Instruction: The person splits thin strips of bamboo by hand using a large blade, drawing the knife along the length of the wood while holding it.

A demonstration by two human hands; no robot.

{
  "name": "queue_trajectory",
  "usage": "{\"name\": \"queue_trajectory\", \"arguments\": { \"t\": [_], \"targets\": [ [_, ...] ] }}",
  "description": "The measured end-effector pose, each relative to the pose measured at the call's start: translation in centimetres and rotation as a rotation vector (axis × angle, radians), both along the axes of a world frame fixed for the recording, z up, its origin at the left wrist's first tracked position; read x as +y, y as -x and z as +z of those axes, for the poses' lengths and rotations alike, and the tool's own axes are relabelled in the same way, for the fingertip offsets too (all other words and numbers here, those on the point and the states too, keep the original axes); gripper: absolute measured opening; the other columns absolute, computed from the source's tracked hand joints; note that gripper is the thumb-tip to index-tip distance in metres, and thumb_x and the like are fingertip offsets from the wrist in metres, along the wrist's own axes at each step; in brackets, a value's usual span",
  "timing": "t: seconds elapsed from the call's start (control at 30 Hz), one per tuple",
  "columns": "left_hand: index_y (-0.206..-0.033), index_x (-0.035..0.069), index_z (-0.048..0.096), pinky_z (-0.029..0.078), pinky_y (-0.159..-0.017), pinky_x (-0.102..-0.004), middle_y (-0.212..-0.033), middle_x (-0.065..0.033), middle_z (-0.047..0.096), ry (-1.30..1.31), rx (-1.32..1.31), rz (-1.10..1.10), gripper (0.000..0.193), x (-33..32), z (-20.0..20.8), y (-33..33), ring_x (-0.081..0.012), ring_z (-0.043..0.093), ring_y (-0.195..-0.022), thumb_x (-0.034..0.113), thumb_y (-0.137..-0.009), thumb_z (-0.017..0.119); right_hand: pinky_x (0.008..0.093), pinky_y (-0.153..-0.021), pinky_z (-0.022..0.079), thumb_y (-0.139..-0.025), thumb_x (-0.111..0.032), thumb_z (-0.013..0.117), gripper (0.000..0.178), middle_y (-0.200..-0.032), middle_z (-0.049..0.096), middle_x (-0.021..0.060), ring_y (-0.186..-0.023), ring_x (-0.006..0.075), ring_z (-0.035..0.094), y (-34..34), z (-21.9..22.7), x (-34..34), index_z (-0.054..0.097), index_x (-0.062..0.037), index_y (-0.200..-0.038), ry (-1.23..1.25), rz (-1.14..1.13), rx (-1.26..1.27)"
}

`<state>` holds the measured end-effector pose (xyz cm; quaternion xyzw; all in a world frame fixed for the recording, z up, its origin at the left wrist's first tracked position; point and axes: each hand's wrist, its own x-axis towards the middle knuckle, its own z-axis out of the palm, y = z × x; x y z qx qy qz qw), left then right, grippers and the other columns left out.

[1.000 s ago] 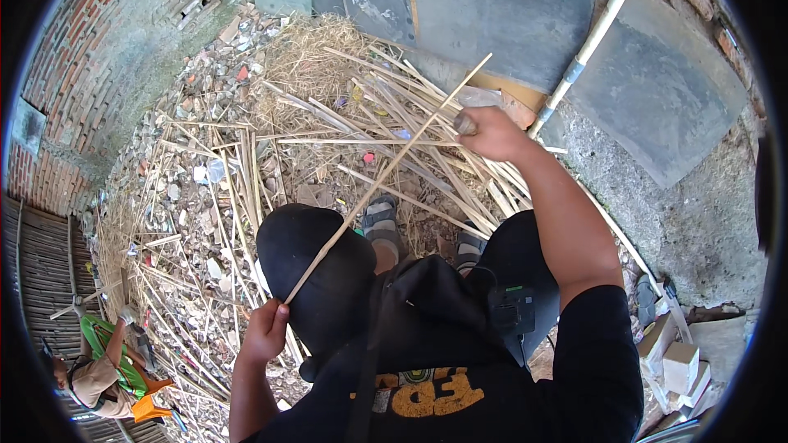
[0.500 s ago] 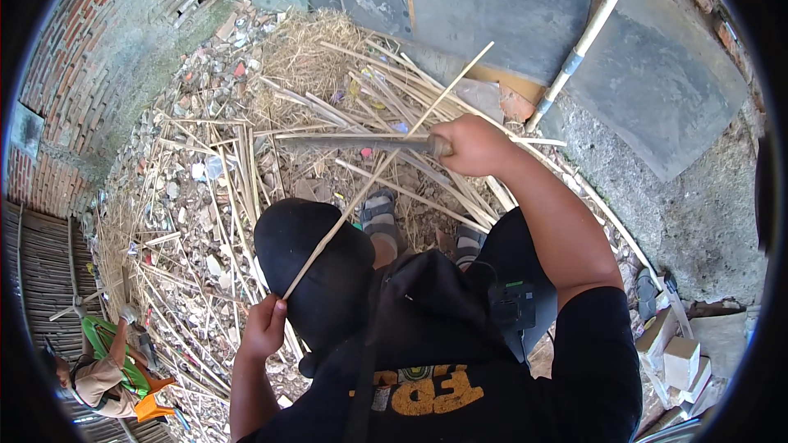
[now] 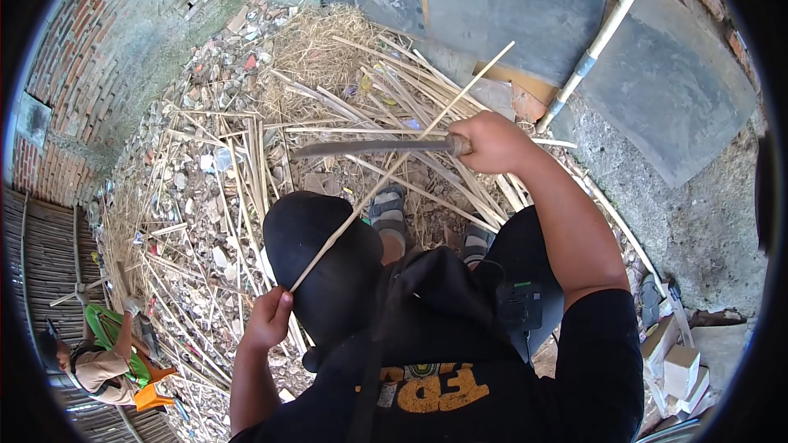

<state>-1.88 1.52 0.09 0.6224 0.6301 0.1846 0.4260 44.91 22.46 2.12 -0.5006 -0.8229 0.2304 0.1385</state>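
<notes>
My left hand (image 3: 269, 317) is closed on the near end of a long, thin bamboo strip (image 3: 472, 86), thumb laid along it. The strip runs slanting up to the far right, past my knee in dark trousers (image 3: 300, 226). My right hand (image 3: 490, 142) grips the handle of a machete (image 3: 353, 148). Its long dark blade points left and crosses the strip about midway along. Whether blade and strip touch there I cannot tell.
Many loose bamboo strips (image 3: 250, 164) lie over rubble ground, with dry straw (image 3: 328, 45) beyond. Grey panels (image 3: 517, 8) and a pale pole (image 3: 603, 41) line the wall at far right. Another person (image 3: 107, 361) sits at lower left; bricks (image 3: 680, 371) lie at lower right.
The view has shifted slightly. My right hand and the machete have moved a little to the right, and the blade tip sits somewhat lower. My left hand keeps its hold on the strip.
</notes>
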Motion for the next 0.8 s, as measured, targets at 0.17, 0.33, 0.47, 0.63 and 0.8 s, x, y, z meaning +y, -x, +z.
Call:
{"name": "queue_trajectory", "arguments": {
  "t": [0.17,0.33,0.47,0.63,0.8],
  "targets": [
    [-0.077,0.002,0.050,0.037,-0.057,-0.0327,-0.062,-0.0037,0.047,-0.020,0.025,-0.013,0.046,0.1,0.4,-0.5,-0.0111,0.040,-0.063,0.036,-0.107,0.047,0.0414,-0.084,0.051,-0.082,-0.022,0.074,0.034,-0.096,0.070,0.0203,-0.092,0.0324,0.068,-4.1,-1.1,1.8,0.068,-0.0015,-0.108,0.046,-0.264,0.135],
    [-0.078,0.002,0.051,0.039,-0.058,-0.0334,-0.063,-0.0040,0.048,0.020,-0.013,0.005,0.044,0.3,0.4,0.1,-0.0117,0.042,-0.063,0.035,-0.107,0.047,0.0443,-0.076,0.051,-0.080,-0.020,0.075,0.026,-0.085,0.067,0.0225,-0.084,0.0389,0.066,-1.1,0.5,0.6,0.066,-0.0019,-0.096,0.027,-0.117,0.056],
    [-0.077,0.002,0.051,0.039,-0.057,-0.0345,-0.062,-0.0042,0.048,0.045,-0.001,0.001,0.045,0.2,1.1,-0.5,-0.0124,0.042,-0.062,0.036,-0.106,0.048,0.0432,-0.068,0.049,-0.078,-0.019,0.076,0.020,-0.075,0.065,0.0179,-0.074,0.0361,0.065,-0.1,0.0,-0.5,0.065,-0.0048,-0.087,0.024,-0.012,0.077],
    [-0.076,0.000,0.051,0.039,-0.055,-0.0368,-0.058,-0.0079,0.048,-0.044,0.077,-0.028,0.047,0.2,1.7,-1.1,-0.0154,0.041,-0.058,0.037,-0.106,0.049,0.0439,-0.068,0.049,-0.077,-0.016,0.075,0.019,-0.075,0.064,0.0183,-0.074,0.0372,0.064,-0.5,0.7,-0.9,0.064,-0.0032,-0.084,0.053,-0.027,0.096],
    [-0.076,0.000,0.049,0.039,-0.054,-0.0387,-0.058,-0.0113,0.046,-0.069,0.074,-0.027,0.047,0.0,0.8,-0.3,-0.0179,0.041,-0.057,0.037,-0.106,0.048,0.0443,-0.068,0.049,-0.076,-0.013,0.075,0.018,-0.076,0.064,0.0195,-0.074,0.0384,0.064,0.5,0.6,-0.5,0.064,-0.0026,-0.085,-0.050,-0.016,0.054]
  ]
}}
